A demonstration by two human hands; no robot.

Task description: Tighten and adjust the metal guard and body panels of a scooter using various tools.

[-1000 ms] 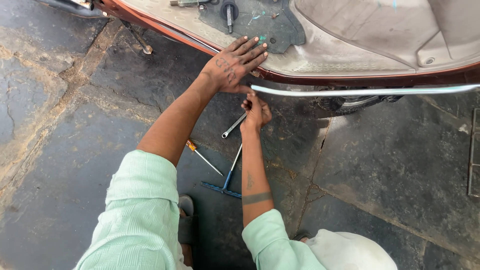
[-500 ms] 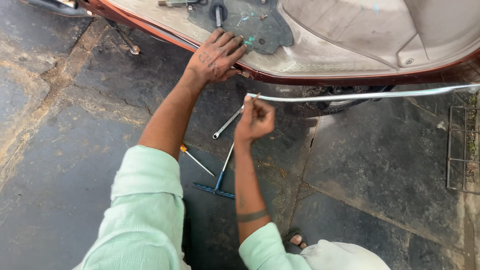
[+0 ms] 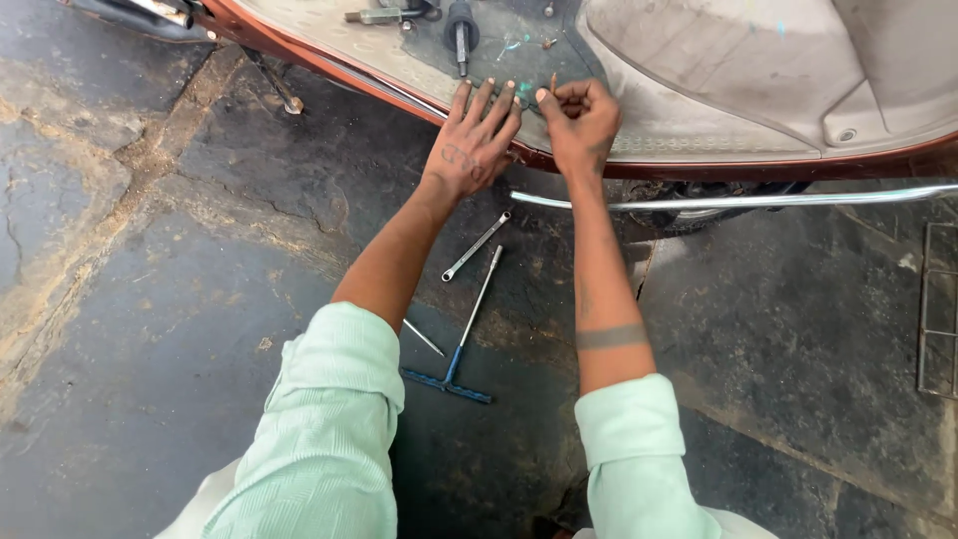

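Head view: left hand [image 3: 477, 148] lies flat, fingers spread and released, palm down on the edge of the scooter floorboard [image 3: 699, 90], at its orange-red rim. Right hand [image 3: 581, 118] just beside it, fingers pinched together on a small bolt [image 3: 552, 84], a thin dark piece sticking up from between thumb and fingertips, above the floorboard edge; the two hands are almost touching. On the floorboard above the hands: a black-handled screwdriver [image 3: 460, 30] and a grey socket piece [image 3: 379, 15], both lying loose. Chrome guard rail [image 3: 758, 200] runs sideways under the rim, passing behind the right forearm. On the dark stone floor [image 3: 150, 299] between the arms: a small spanner [image 3: 476, 246], tilted, and right beside it a blue T-handle wrench [image 3: 461, 344] with its long shaft pointing toward the scooter; a thin metal rod [image 3: 424, 338] lies partly hidden by the left sleeve. Both sleeves pale green, rolled to the elbow.
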